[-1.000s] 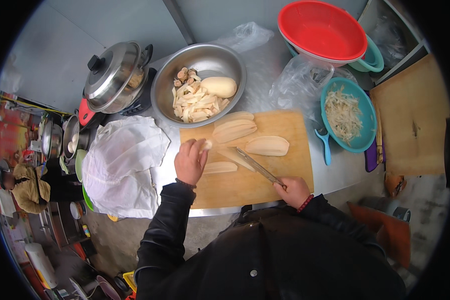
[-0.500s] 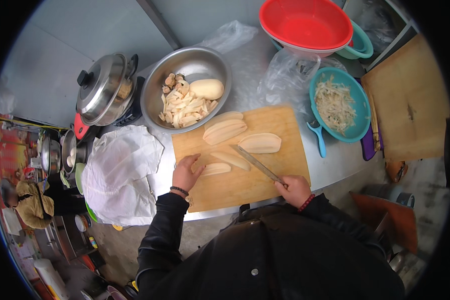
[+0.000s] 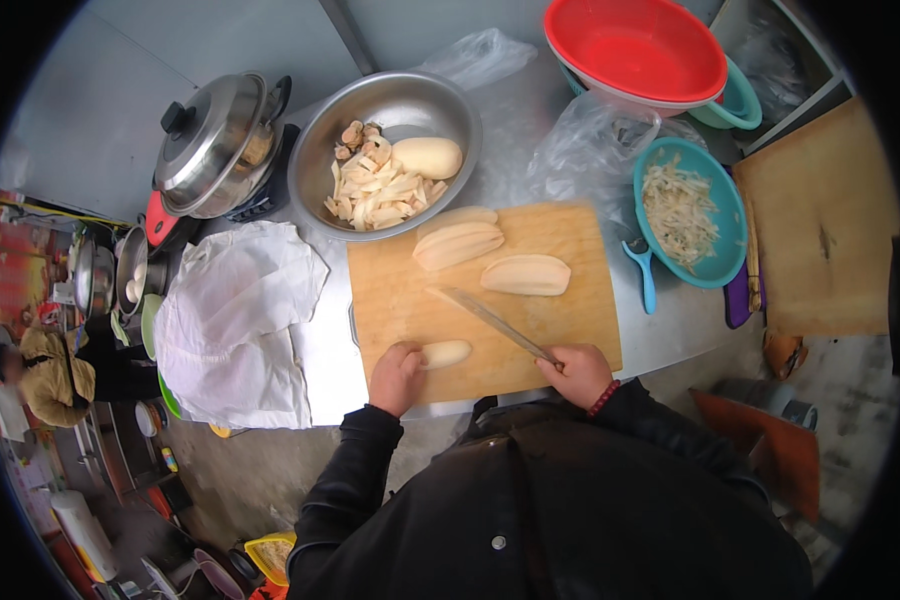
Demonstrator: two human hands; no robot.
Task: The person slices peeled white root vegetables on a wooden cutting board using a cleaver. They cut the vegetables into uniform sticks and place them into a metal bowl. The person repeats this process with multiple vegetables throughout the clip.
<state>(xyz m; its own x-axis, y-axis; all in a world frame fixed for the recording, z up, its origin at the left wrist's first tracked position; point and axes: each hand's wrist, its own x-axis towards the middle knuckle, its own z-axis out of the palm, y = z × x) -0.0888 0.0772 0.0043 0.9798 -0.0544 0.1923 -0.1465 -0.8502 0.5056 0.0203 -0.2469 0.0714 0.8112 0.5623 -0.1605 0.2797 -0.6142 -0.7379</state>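
Observation:
My left hand (image 3: 398,378) is closed around the left end of a pale peeled lotus root piece (image 3: 446,354), which lies near the front of the wooden cutting board (image 3: 540,375). My right hand (image 3: 578,376) grips the handle of a kitchen knife (image 3: 498,322). Its blade slants up and left over the board, apart from the lotus root piece. Farther back, cut lotus root pieces rest on the board: a broad one (image 3: 526,275) on the right and a lined one (image 3: 458,246) on the left, with another partly hidden behind it.
Behind the board stands a steel bowl (image 3: 305,190) of lotus root strips and a whole piece. On the right are a teal basin (image 3: 738,215) of shreds and a blue peeler (image 3: 648,285). A white cloth (image 3: 240,330) and a lidded pot (image 3: 210,150) sit left; red basins (image 3: 635,50) stand behind.
My left hand has gone from hovering with spread fingers to closing on the lotus root. Two pieces that lay apart there now appear as one. The knife tip has shifted left.

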